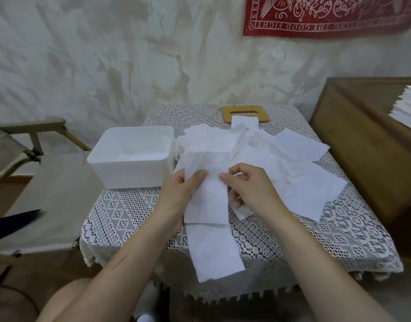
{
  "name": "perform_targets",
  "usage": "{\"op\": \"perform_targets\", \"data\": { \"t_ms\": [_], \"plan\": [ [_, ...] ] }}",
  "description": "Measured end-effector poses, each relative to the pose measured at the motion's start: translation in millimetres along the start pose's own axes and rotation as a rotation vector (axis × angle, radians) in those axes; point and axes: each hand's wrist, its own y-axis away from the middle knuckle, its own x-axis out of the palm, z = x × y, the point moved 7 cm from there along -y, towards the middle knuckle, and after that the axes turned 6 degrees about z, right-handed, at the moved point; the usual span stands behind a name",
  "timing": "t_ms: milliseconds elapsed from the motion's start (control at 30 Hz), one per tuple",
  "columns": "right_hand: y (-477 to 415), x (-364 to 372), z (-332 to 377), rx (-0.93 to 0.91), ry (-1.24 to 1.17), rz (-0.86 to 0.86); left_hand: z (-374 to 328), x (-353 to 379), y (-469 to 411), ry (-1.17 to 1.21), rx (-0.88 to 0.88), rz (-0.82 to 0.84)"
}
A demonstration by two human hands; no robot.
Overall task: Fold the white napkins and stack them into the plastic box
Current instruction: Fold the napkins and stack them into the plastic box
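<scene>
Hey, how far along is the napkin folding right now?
Early on. The plastic box has something white, likely napkins, low inside. The left hand and right hand pinch one long napkin. A loose pile on the table awaits folding.

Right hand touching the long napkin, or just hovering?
Touching. Head view: the right hand has its thumb tip on the long napkin, pinching it; the left hand pinches it too.

**Box mouth open, middle cluttered**

The plastic box (130,159) stands open-topped at left. Loose napkins (292,163) cover the middle and right, and a held napkin (209,205) crosses the near edge. Bare tablecloth (339,240) shows near-right. A wooden cabinet (362,147) walls the right side.
</scene>
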Motion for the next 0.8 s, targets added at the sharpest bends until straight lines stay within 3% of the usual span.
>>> {"op": "perform_targets", "data": {
  "t_ms": [200,400,633,800],
  "plan": [
    [14.9,1.7,-15.6,0.065,0.637,0.142,-6.8,-23.4,2.1,-0.095,0.068,-0.114],
    [28.8,16.3,-7.7,0.045,0.859,0.152,-8.1,-33.6,7.3,-0.12,0.067,-0.112],
    [32.7,24.4,-5.7,0.016,0.858,0.213,-7.8,-37.9,10.4,-0.105,0.039,-0.101],
    [27.7,-3.0,3.9,-0.043,0.504,0.089,-8.9,-36.8,7.9,-0.069,0.016,-0.096]
  ]
}}
